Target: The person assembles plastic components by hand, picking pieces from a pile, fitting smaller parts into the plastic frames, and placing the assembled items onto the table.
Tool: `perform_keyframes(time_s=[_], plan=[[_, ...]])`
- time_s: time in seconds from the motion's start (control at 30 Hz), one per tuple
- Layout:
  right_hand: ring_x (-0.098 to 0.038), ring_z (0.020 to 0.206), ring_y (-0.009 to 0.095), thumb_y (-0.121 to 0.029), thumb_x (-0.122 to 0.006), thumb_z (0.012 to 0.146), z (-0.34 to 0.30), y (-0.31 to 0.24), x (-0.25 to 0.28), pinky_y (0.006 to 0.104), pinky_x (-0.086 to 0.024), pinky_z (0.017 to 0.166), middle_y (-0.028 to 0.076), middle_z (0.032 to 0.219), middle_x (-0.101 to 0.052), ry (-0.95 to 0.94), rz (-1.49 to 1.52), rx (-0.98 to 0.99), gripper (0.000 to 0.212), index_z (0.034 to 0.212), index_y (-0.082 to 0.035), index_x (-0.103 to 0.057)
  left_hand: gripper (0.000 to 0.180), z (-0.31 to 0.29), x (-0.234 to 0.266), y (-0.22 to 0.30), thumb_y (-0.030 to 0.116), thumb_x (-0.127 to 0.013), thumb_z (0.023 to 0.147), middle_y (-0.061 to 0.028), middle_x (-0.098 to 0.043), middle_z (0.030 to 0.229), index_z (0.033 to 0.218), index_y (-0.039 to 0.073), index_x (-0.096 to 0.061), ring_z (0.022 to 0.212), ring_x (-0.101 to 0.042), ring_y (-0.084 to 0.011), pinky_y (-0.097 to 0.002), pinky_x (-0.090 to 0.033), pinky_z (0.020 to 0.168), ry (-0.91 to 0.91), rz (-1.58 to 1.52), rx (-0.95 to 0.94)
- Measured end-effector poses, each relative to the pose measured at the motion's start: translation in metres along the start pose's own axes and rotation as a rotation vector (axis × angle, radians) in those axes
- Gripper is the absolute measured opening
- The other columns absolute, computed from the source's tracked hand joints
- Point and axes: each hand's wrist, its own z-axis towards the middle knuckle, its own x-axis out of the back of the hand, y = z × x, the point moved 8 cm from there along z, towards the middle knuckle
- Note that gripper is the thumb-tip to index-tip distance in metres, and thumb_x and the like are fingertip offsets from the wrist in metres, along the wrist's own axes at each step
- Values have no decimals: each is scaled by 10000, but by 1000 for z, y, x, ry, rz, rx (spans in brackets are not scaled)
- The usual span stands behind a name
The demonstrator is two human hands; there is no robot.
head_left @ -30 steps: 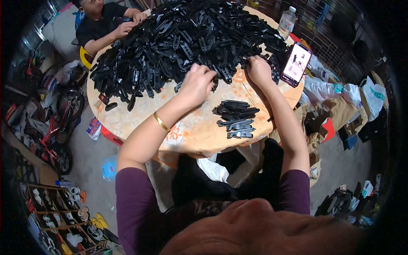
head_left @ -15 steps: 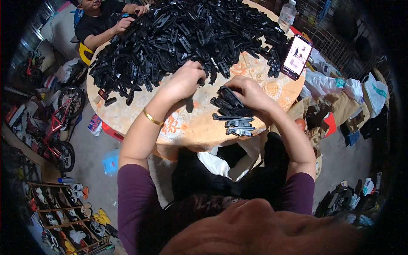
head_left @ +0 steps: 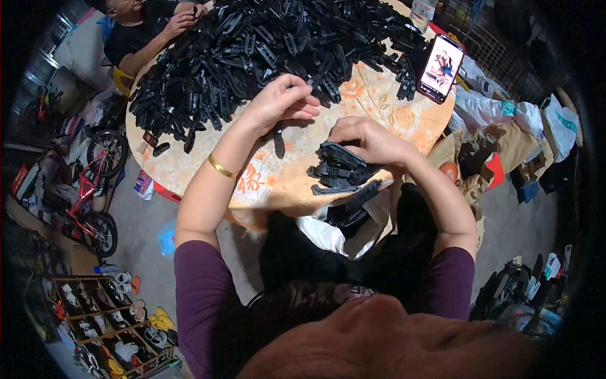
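My left hand (head_left: 285, 103) hovers at the near edge of a big heap of black plastic parts (head_left: 252, 60), its fingers apart and nothing visible in them. One loose black part (head_left: 279, 144) lies on the table just below it. Over by the table's near edge, my right hand (head_left: 369, 140) curls its fingers on a small bunch of long black plastic parts (head_left: 334, 167). Some of these stick out past the edge, above an open white bag (head_left: 323, 232) at my lap. Black parts also show in the bag's mouth. My right fingertips are partly hidden.
The round table (head_left: 189, 174) has a patterned orange cloth. A phone (head_left: 440, 68) with a lit screen stands at its right, near a clear bottle (head_left: 422, 12). A person (head_left: 136, 35) works across the heap. Bags, a red bicycle (head_left: 82, 196) and a shoe rack (head_left: 107, 316) surround the table.
My left hand has lifted slightly and its fingers have spread. The bunch under my right hand has shifted; several parts from its near side now tip over the edge toward the bag.
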Motion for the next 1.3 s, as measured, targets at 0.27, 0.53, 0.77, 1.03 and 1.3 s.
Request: perform_keyframes(time_s=[0.27, 0.53, 0.77, 1.03, 1.3], plan=[[-602, 845, 216, -41, -653, 735, -11, -17, -3, 306, -468, 768, 89, 906, -637, -254, 175, -101, 233, 968, -29, -641, 310, 0, -15, -14, 35, -490, 871, -126, -587, 793, 1156, -40, -396, 622, -599, -141, -241, -524, 550, -67, 258, -79], [-625, 747, 223, -129, -658, 772, -10, 13, 42, 298, -484, 684, 147, 853, -648, 408, -3, -303, 236, 991, -40, -646, 345, -8, -38, -28, 70, -501, 876, -108, -599, 997, 1190, -68, -463, 847, -628, -156, -228, -520, 741, -145, 155, -30], [-582, 719, 316, -184, -650, 774, -2, 1, 40, 375, -471, 663, 156, 774, -615, 342, -309, -185, 211, 949, -68, -667, 421, -10, -42, -19, 83, -552, 850, -93, -594, 1047, 1235, -47, -444, 860, -601, -124, -237, -493, 774, -211, 363, -133], [-583, 716, 321, -193, -643, 782, -4, -14, 48, 365, -470, 649, 168, 783, -601, 585, -336, -53, 277, 989, -9, -629, 445, -18, -41, 0, 42, -545, 849, -90, -602, 986, 1268, -13, -406, 855, -583, -119, -246, -482, 771, -82, 592, -327], [-595, 655, 151, -214, -659, 791, -3, 11, 41, 293, -477, 632, 106, 746, -653, 323, 50, -264, 304, 1001, 4, -630, 418, -27, -50, 12, 35, -551, 835, -110, -616, 954, 1234, -5, -432, 810, -596, -126, -251, -485, 729, -74, 659, -490]])
